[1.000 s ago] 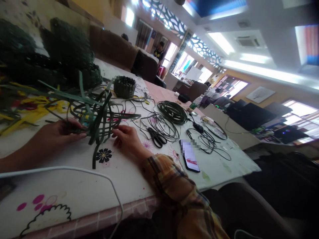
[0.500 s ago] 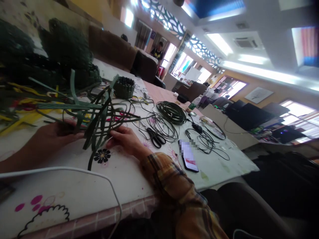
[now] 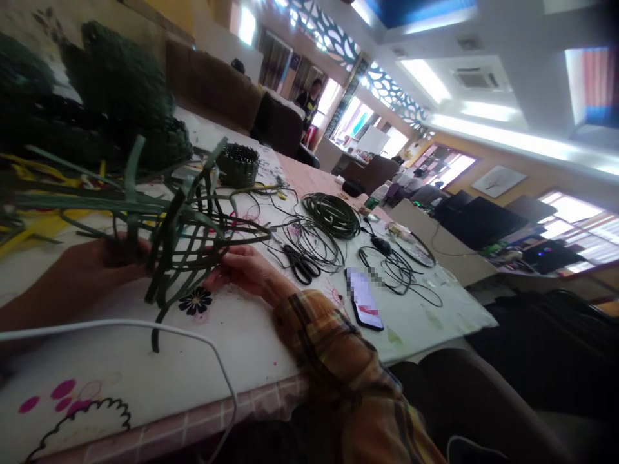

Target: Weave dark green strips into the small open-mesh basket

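A loose open weave of dark green flat strips [image 3: 186,248] is held just above the table, its free ends sticking out in several directions. My left hand [image 3: 118,258] grips the weave's left side, with the fingertips partly hidden behind strips. At the right edge, my right hand [image 3: 242,267] pinches the weave between thumb and fingers. One strip end hangs down near a black printed flower. Behind the weave stands a small dark green woven basket [image 3: 238,164]. Black-handled scissors [image 3: 302,263] lie to the right of my right hand.
A coil of dark green strip [image 3: 331,214] lies beyond the scissors, with thin loose loops beside it. A phone [image 3: 365,299] and a black cable [image 3: 406,270] are to the right. A white cord [image 3: 145,324] crosses the near table. Dark green bundles [image 3: 120,84] stand at the back left.
The weave has tilted and spread, showing more of its open lattice. Its hanging strip end has shifted left and down. Both hands keep hold of it.
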Available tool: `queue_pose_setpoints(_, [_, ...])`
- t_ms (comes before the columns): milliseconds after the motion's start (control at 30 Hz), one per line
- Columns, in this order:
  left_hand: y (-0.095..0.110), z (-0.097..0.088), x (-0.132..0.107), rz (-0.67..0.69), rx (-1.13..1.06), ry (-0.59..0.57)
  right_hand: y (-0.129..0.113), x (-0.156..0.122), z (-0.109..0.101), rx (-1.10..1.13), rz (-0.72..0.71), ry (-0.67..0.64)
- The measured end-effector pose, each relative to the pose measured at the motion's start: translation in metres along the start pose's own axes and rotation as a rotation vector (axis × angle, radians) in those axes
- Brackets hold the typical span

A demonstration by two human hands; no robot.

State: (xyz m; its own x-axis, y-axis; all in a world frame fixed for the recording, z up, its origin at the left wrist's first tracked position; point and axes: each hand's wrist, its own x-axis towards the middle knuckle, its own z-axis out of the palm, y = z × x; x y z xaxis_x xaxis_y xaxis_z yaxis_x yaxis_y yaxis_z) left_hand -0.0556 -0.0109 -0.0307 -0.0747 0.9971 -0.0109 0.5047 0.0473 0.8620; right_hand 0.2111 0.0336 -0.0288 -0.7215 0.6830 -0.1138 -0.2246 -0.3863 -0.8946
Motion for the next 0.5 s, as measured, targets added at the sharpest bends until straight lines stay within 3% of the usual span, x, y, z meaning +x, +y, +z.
queue_pose_setpoints(300, [0.035,0.004,-0.013,-0.086,-0.097,0.052,0.012,0.004,0.005,0.09,0.009,0.142])
queue_pose_setpoints(500, [0.032,0.004,-0.007,0.093,-0.244,0.035,0.013,0.006,0.003,0.153,-0.001,0.065])
